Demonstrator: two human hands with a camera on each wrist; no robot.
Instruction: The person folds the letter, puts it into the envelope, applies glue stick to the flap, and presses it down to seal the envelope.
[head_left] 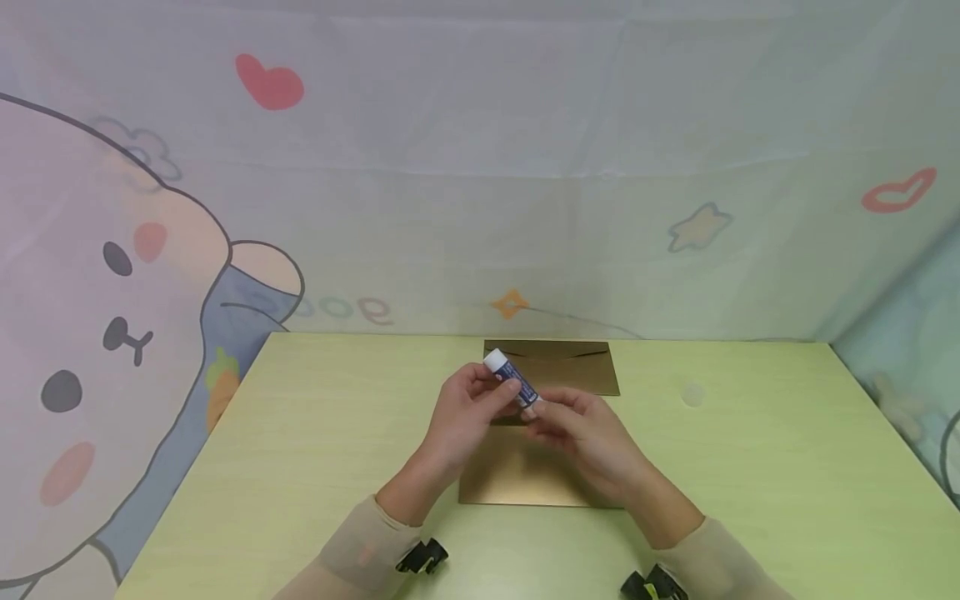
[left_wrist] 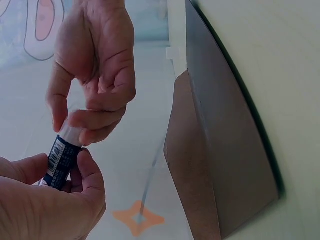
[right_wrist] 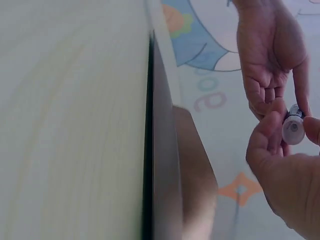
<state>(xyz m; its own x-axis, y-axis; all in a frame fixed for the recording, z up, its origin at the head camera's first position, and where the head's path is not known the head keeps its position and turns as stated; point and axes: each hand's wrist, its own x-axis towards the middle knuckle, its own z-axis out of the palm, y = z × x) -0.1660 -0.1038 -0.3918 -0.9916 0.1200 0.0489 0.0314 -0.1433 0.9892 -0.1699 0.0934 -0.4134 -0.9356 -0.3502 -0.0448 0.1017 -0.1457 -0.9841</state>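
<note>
Sleeves (head_left: pixel 356 546) this side of gold env. (head_left: pixel 517 471); glue stick (head_left: pixel 516 377) raised above it.
L hand (head_left: pixel 467 408) pinches blue label (left_wrist: pixel 59 159), R hand (head_left: pixel 592 437) pinches white base end (right_wrist: pixel 293 132).

Left of the nearer gold envelope (head_left: pixel 521 471), the table (head_left: pixel 330 408) gives a hand passage. Rightward, a pale disc (head_left: pixel 693 394), perhaps flat, lies in the way

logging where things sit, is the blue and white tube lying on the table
No, the left hand and right hand hold the tube between them, above the table.
</note>
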